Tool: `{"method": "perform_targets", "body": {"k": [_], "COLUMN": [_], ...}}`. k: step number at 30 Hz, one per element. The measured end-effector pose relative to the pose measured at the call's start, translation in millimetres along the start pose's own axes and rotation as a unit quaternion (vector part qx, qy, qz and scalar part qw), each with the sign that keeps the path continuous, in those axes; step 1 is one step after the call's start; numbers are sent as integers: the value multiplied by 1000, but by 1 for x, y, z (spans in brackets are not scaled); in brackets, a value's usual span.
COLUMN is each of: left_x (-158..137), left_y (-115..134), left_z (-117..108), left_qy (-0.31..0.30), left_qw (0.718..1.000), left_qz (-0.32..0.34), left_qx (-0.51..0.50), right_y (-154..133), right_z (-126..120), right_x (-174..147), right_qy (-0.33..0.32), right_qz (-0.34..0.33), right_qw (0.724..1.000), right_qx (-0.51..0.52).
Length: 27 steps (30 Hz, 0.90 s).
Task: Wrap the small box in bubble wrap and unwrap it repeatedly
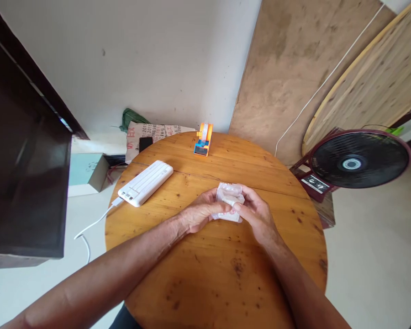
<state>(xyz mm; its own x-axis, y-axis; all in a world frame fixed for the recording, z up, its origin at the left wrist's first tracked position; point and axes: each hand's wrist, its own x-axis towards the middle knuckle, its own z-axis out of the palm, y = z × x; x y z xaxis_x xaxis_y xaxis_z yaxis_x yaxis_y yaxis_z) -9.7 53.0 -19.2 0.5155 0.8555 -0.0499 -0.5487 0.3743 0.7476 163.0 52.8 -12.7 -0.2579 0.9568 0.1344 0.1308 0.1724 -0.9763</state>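
Both hands hold one small white packet (229,189) wrapped in clear, crinkled plastic, over the middle of the round wooden table (205,265). My left hand (202,212) grips its left side, thumb lying across the front. On the right side, my right hand (260,214) has its fingers behind the packet and its thumb pressed on the front, close to the other thumb tip. What lies inside the plastic cannot be made out clearly.
A white power bank (145,183) with a white cable (96,223) lies at the table's left. An orange and blue tape dispenser (203,139) stands at the far edge. Beyond the right edge is a dark fan (361,157); a light green box (87,171) sits on the floor at left.
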Motion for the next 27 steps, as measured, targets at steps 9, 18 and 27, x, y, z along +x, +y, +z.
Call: {"method": "perform_targets", "body": {"k": [9,18,27], "left_x": [-1,0,-2], "left_y": [-5,-6,-11], "left_z": [1,0,3], "left_qy": [20,17,0], "left_qw": [999,998,999], "left_qz": [-6,-21,-43], "left_qx": [-35,-49,2], "right_y": [5,5,3], "right_z": [-1,-9,-12], "right_x": [0,1,2], "right_qy": [32,41,80], "right_qz": [20,-21,-65], "right_qw": [998,999,991], "right_qx": [-41,-16,-80]}}
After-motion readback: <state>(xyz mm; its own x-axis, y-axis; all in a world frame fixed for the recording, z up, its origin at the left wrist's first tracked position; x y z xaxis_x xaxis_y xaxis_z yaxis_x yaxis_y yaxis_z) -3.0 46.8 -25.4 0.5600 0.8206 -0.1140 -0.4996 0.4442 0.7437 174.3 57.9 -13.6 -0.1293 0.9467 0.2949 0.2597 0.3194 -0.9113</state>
